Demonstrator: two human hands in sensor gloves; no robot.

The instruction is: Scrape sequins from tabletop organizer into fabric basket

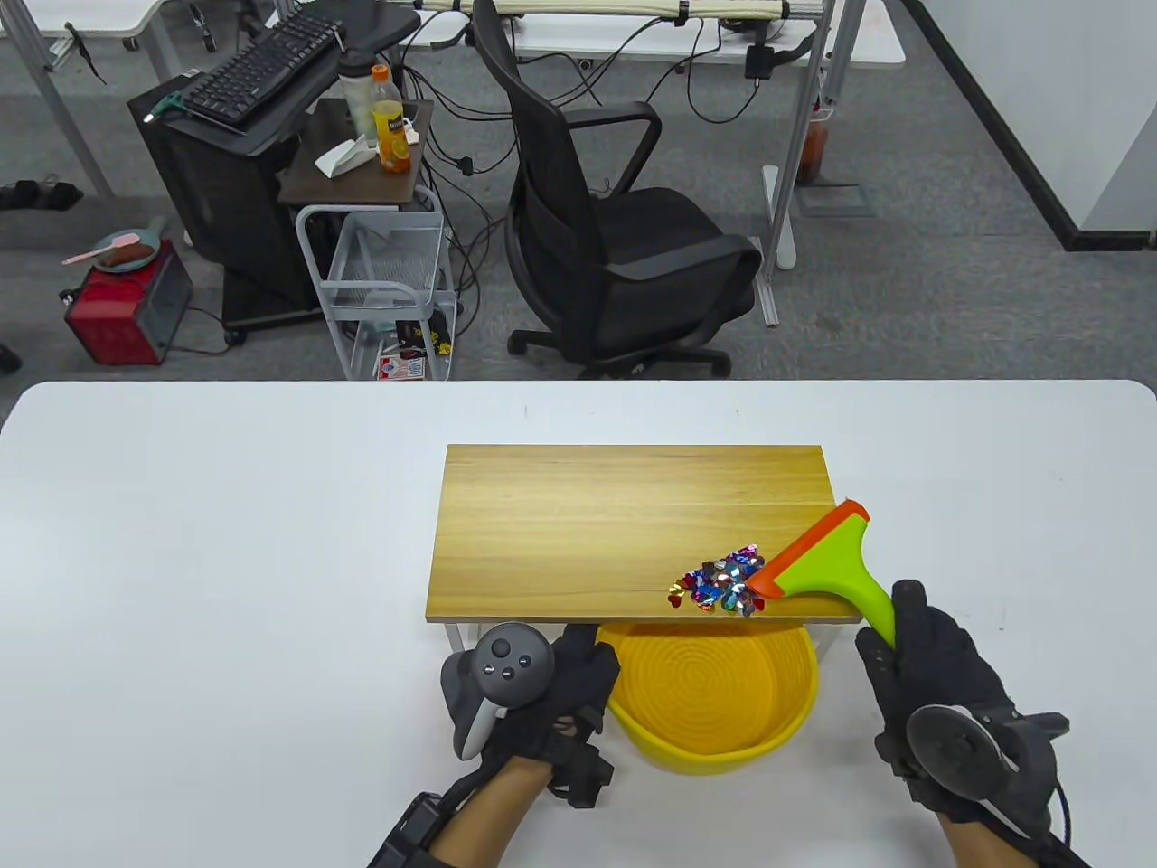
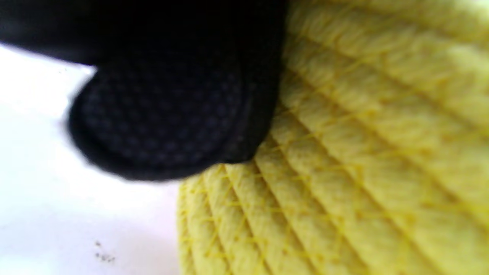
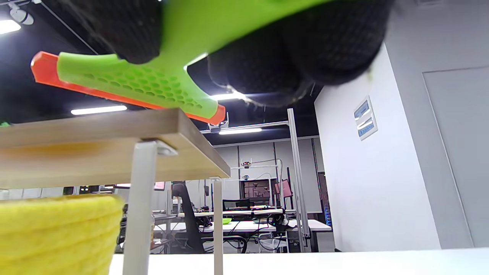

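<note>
A wooden tabletop organizer [image 1: 624, 515] stands on white legs on the table. A pile of coloured sequins [image 1: 719, 583] lies near its front right edge. My right hand [image 1: 922, 660] grips the handle of a green scraper [image 1: 827, 565] with an orange blade; the blade rests on the board just right of the sequins. The scraper also shows in the right wrist view [image 3: 153, 82]. A yellow fabric basket [image 1: 714, 723] sits below the board's front edge. My left hand [image 1: 574, 674] holds the basket's left rim; in the left wrist view a gloved finger [image 2: 164, 118] presses the basket wall [image 2: 344, 172].
The white table [image 1: 226, 588] extends left and right of the organizer. Beyond its far edge stand an office chair [image 1: 615, 226], a wire cart [image 1: 389, 280] and a desk with a keyboard. The organizer's white legs [image 3: 139, 206] show beside the basket in the right wrist view.
</note>
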